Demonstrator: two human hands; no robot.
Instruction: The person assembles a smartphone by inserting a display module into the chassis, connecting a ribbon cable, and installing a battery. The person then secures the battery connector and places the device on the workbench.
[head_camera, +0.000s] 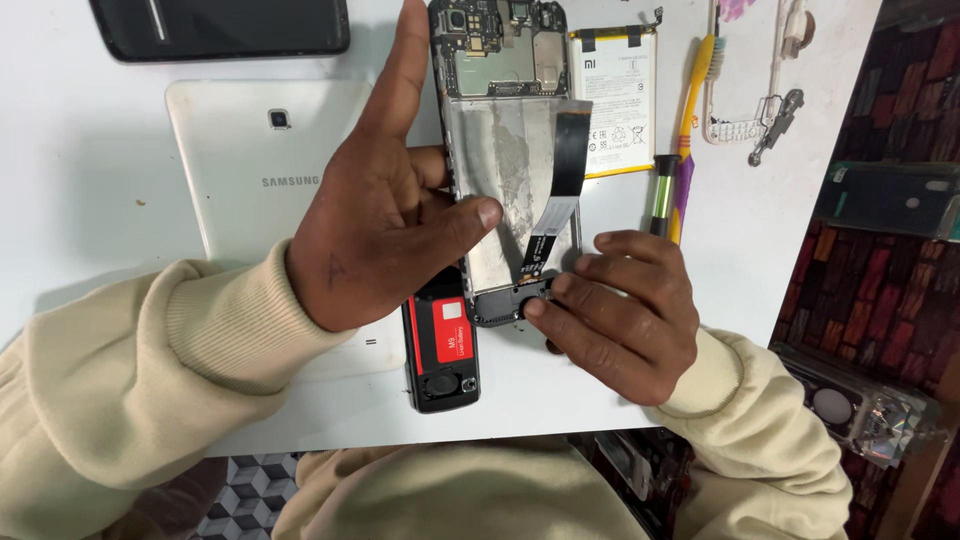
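Left hand (385, 225) steadies the opened phone (510, 160), fingers loose; right hand (620, 310) pinches its black bottom edge.

White table (90, 170), red-brown patterned floor (880, 270), grey geometric tiles (235, 495)

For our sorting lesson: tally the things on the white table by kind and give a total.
Handheld devices (opened smartphone, small black phone, dark phone, white tablet): 4
Loose battery: 1
Toothbrush: 1
Green-handled tool: 1
White phone frame: 1
Total: 8
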